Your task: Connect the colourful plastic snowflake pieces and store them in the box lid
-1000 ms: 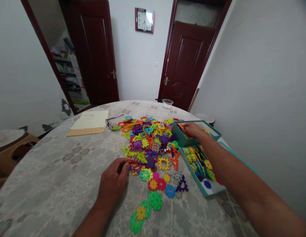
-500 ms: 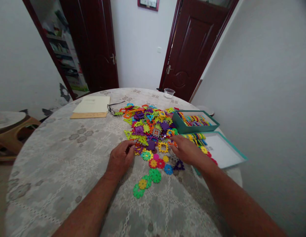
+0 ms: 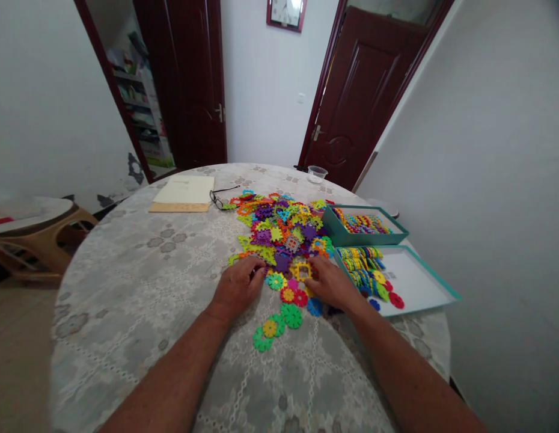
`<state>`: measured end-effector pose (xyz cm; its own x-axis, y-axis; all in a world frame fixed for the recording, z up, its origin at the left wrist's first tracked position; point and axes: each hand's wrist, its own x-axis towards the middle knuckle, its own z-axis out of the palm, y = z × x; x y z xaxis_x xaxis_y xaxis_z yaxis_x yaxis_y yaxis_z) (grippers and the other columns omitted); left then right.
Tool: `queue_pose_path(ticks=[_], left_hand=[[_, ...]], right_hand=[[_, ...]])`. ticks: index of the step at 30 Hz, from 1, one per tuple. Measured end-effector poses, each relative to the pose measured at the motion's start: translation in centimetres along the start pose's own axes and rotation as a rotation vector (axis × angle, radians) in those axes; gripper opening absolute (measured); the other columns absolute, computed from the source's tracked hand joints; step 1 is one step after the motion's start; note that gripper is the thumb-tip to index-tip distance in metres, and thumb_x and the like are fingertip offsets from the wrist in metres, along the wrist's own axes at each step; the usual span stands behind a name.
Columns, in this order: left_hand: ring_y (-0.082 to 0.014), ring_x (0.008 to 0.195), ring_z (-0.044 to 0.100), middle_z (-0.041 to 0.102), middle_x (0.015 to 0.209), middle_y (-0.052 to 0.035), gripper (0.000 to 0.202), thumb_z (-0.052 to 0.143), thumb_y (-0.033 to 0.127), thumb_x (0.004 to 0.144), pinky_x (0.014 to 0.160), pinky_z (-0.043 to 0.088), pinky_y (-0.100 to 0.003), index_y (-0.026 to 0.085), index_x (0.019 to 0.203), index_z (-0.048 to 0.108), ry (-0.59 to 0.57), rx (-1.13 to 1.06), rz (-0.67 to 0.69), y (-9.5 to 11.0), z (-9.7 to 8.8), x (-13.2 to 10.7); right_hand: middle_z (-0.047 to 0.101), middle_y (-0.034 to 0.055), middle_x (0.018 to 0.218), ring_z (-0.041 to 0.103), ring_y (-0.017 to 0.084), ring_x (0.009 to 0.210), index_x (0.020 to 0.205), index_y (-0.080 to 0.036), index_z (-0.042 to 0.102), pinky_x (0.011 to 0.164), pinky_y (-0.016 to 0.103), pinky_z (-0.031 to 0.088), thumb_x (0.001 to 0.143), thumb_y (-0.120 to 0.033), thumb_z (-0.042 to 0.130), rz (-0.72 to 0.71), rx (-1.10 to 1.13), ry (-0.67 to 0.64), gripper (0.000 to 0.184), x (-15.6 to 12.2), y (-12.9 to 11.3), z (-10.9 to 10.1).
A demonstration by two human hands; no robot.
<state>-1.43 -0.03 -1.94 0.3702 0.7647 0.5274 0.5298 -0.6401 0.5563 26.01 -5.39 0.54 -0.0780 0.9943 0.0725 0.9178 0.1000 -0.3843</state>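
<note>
A heap of colourful plastic building pieces lies mid-table, with toothed squares, triangles and discs mixed together. At its near right side, my right hand has thumb and fingers closed at the right edge of a yellow square frame piece. My left hand rests at the heap's near left edge, fingers curled toward the thumb. Whatever may be between them is hidden. Between the hands lie a purple square, a green-and-yellow disc and red discs. Several green discs form a joined row closer to me.
A teal box of sorted pieces stands at the right, behind a white tray-like lid with rows of discs. Eyeglasses and a notebook lie at the back left. A clear plastic bowl sits at the far edge.
My right hand has shifted left onto the yellow square frame, which has slid slightly toward me. My left hand has moved a little to the right. The whole view has shifted as well.
</note>
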Motion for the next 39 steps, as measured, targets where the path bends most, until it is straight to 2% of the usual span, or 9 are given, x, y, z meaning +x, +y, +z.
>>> queue_pose_path(ticks=[5,9,11,15,21,29,33,39], left_hand=[[-0.0205,0.087,0.071,0.076,0.094,-0.0056,0.017,0.054,0.022,0.097,0.082,0.055,-0.033,0.020,0.097,0.070,-0.048,0.003,0.021,0.4,0.0,-0.1],[-0.0198,0.085,0.071,0.075,0.092,-0.0046,0.015,0.054,0.023,0.098,0.080,0.055,-0.032,0.020,0.097,0.069,-0.067,-0.005,0.040,0.8,0.0,-0.1],[-0.0196,0.084,0.071,0.075,0.092,-0.0042,0.015,0.055,0.024,0.099,0.080,0.055,-0.032,0.020,0.097,0.069,-0.084,-0.011,0.044,0.9,-0.1,-0.1],[-0.0196,0.084,0.071,0.076,0.093,-0.0041,0.015,0.056,0.025,0.099,0.079,0.055,-0.032,0.021,0.099,0.070,-0.135,-0.009,0.027,1.2,-0.1,-0.2],[-0.0188,0.083,0.070,0.077,0.099,-0.0061,0.014,0.060,0.026,0.097,0.081,0.055,-0.032,0.020,0.106,0.070,-0.188,-0.010,0.039,1.6,0.0,-0.4],[-0.0192,0.087,0.070,0.077,0.105,-0.0075,0.020,0.066,0.029,0.097,0.084,0.055,-0.033,0.018,0.113,0.071,-0.205,-0.039,0.065,1.9,0.1,-0.7],[-0.0171,0.081,0.068,0.077,0.106,-0.0065,0.030,0.070,0.033,0.095,0.079,0.052,-0.031,0.020,0.121,0.072,-0.321,-0.109,0.060,2.4,0.2,-0.7],[-0.0156,0.077,0.063,0.073,0.084,-0.0013,0.015,0.066,0.031,0.096,0.070,0.043,-0.027,0.020,0.099,0.075,-0.493,-0.171,0.006,2.9,0.3,-0.6]], right_hand=[[0.070,0.0080,0.118,0.066,0.022,0.101,0.133,-0.021,0.060,0.091,0.034,0.049,0.087,-0.020,0.066,-0.046,0.211,-0.014,0.046,-1.0,-0.1,0.5],[0.070,-0.0003,0.092,0.064,0.017,0.081,0.113,-0.022,0.065,0.074,0.028,0.048,0.092,-0.024,0.060,-0.052,0.428,-0.042,0.021,-1.2,-0.2,0.5],[0.068,-0.0011,0.087,0.061,0.017,0.077,0.107,-0.022,0.066,0.071,0.028,0.046,0.094,-0.028,0.059,-0.047,0.455,-0.030,0.015,-1.2,-0.1,0.2],[0.066,-0.0011,0.087,0.059,0.017,0.078,0.106,-0.023,0.065,0.070,0.028,0.044,0.093,-0.028,0.058,0.010,0.455,0.065,0.016,-1.1,0.4,-0.4],[0.064,-0.0016,0.087,0.058,0.017,0.078,0.102,-0.022,0.063,0.069,0.028,0.043,0.092,-0.026,0.056,0.031,0.488,0.027,0.012,-1.2,0.9,-0.6],[0.065,-0.0012,0.084,0.058,0.015,0.074,0.101,-0.021,0.066,0.064,0.027,0.042,0.094,-0.026,0.059,0.001,0.621,-0.102,0.011,-1.6,-0.7,-0.9],[0.067,-0.0010,0.085,0.059,0.015,0.075,0.101,-0.021,0.067,0.066,0.026,0.043,0.096,-0.027,0.062,-0.070,0.690,-0.191,0.009,-2.2,-2.0,-0.5],[0.063,-0.0027,0.079,0.055,0.014,0.071,0.097,-0.021,0.068,0.062,0.025,0.037,0.096,-0.024,0.063,-0.153,0.565,-0.240,0.006,-2.7,-3.4,-0.6]])
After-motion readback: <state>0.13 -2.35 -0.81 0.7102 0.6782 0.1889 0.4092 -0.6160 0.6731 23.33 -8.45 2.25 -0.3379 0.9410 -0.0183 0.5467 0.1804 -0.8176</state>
